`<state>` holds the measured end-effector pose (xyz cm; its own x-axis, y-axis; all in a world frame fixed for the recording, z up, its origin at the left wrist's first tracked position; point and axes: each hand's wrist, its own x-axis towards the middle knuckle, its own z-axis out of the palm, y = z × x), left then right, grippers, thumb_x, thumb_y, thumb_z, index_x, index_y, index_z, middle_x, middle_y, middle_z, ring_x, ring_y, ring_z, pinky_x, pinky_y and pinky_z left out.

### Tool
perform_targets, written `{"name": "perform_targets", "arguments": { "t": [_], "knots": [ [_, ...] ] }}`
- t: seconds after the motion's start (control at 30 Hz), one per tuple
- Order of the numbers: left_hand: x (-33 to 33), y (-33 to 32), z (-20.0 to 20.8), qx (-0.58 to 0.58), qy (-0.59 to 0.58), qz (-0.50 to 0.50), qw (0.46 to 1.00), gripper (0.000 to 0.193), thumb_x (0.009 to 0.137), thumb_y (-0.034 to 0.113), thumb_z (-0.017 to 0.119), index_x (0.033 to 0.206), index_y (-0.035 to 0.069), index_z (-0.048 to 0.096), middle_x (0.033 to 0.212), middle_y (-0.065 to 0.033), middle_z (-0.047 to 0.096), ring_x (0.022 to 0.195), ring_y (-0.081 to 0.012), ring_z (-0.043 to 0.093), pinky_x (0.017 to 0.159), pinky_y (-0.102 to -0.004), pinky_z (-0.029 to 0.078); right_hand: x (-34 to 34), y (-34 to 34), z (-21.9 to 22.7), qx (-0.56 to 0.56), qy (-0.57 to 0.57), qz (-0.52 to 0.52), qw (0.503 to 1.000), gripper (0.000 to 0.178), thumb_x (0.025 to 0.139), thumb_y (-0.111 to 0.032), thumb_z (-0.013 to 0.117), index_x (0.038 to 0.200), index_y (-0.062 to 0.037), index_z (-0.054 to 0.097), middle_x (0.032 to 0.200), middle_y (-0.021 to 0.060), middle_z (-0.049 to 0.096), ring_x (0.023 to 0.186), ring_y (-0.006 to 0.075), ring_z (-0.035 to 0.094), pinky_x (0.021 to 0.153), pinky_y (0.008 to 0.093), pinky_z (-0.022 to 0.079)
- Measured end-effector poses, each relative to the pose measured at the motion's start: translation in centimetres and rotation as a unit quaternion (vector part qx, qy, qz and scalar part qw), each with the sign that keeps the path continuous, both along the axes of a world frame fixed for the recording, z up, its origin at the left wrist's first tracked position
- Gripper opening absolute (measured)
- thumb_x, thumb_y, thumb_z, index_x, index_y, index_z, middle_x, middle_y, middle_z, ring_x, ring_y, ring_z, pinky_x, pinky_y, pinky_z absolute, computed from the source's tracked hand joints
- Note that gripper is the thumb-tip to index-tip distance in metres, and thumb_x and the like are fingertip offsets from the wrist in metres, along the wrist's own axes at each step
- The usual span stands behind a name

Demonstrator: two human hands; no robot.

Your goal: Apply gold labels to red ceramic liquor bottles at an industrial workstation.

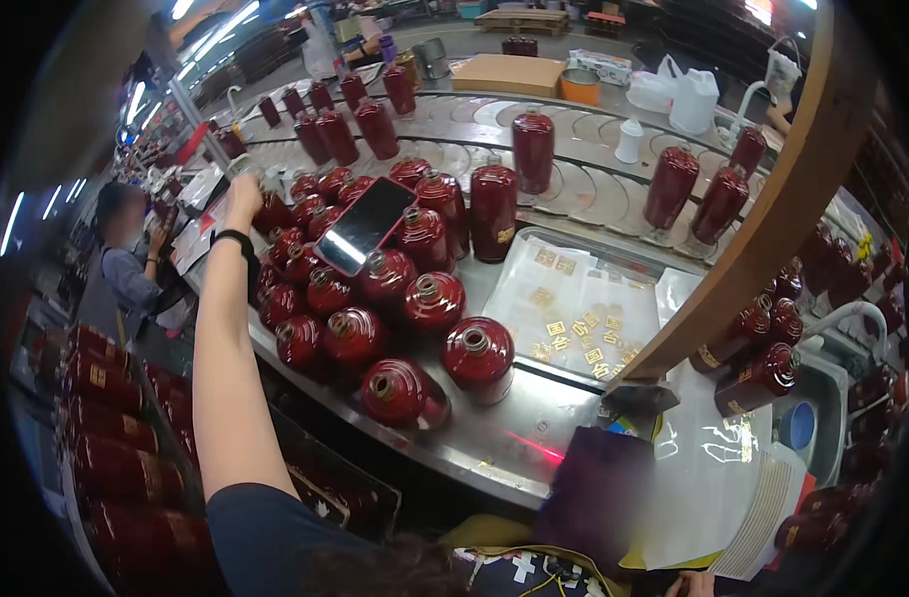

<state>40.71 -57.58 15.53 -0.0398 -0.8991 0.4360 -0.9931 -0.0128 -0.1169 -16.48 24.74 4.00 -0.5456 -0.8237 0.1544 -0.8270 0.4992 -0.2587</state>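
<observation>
My left arm stretches far forward, and my left hand is closed at the top of a dark red glass bottle at the far-left edge of a cluster. Its fingertips are partly hidden. My right hand only just shows at the lower edge, its fingers bent beside a white sheet; what it holds, if anything, cannot be made out. Several open-necked red bottles stand packed together before me. A phone with a dark screen lies across their tops.
Right of the cluster, a tray holds clear film and gold character stickers. Behind runs a conveyor carrying more bottles. A wooden post slants across the right, near a sink. A person works at far left.
</observation>
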Motion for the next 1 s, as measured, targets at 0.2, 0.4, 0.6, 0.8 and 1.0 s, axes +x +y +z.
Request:
{"name": "perform_targets", "arguments": {
  "t": [0.2, 0.4, 0.6, 0.8, 1.0],
  "knots": [
    [-6.4, 3.4, 12.8, -0.139, 0.073, -0.118, 0.981, 0.020, 0.086, 0.010, 0.060, 0.103, 0.001, 0.064, 0.100, -0.0340, 0.068, 0.101, -0.0513, 0.066, 0.087, -0.0569, 0.052, -1.5, 0.1, 2.3, -0.130, 0.076, 0.094, 0.984, 0.010, 0.086, -0.002, 0.071, 0.095, -0.0014, 0.072, 0.073, 0.0130, 0.060, 0.058, 0.0297, 0.057, 0.056, 0.0409, 0.049],
    [-15.3, 8.9, 21.9, -0.051, 0.188, -0.202, 0.960, 0.024, 0.087, 0.018, 0.060, 0.103, 0.008, 0.074, 0.096, -0.0056, 0.074, 0.092, -0.0156, 0.067, 0.084, -0.0309, 0.052, -2.6, -3.7, 3.6, -0.192, 0.011, 0.162, 0.968, 0.022, 0.077, 0.001, 0.073, 0.098, 0.0000, 0.066, 0.084, 0.0174, 0.064, 0.077, 0.0316, 0.062, 0.069, 0.0443, 0.050],
    [-26.2, 25.2, 20.9, 0.266, 0.338, -0.509, 0.746, 0.018, 0.100, 0.014, 0.059, 0.114, 0.006, 0.068, 0.103, 0.0022, 0.068, 0.096, -0.0069, 0.064, 0.088, -0.0224, 0.049, 1.1, -15.3, 8.2, -0.297, -0.234, 0.259, 0.889, 0.043, 0.076, -0.014, 0.081, 0.116, -0.0037, 0.068, 0.091, 0.0057, 0.063, 0.067, 0.0142, 0.045, 0.060, 0.0271, 0.038],
    [-36.5, 43.7, 13.1, 0.334, 0.418, -0.600, 0.595, 0.018, 0.100, 0.014, 0.062, 0.114, 0.003, 0.067, 0.102, 0.0014, 0.068, 0.098, -0.0063, 0.063, 0.091, -0.0241, 0.050, -0.1, -22.0, 6.9, -0.232, -0.616, 0.329, 0.677, 0.086, 0.078, -0.044, 0.078, 0.150, -0.0068, 0.050, 0.120, 0.0034, 0.064, 0.094, 0.0082, 0.048, 0.089, 0.0228, 0.042],
    [-40.0, 45.9, 2.1, 0.509, 0.434, -0.549, 0.502, 0.025, 0.096, 0.007, 0.072, 0.118, 0.002, 0.061, 0.108, -0.0011, 0.066, 0.098, -0.0088, 0.066, 0.088, -0.0255, 0.053, 2.5, -16.4, 3.6, -0.133, -0.776, 0.278, 0.551, 0.082, 0.087, -0.051, 0.075, 0.144, 0.0015, 0.049, 0.132, 0.0104, 0.065, 0.118, 0.0162, 0.062, 0.103, 0.0328, 0.049]
  ]
}}
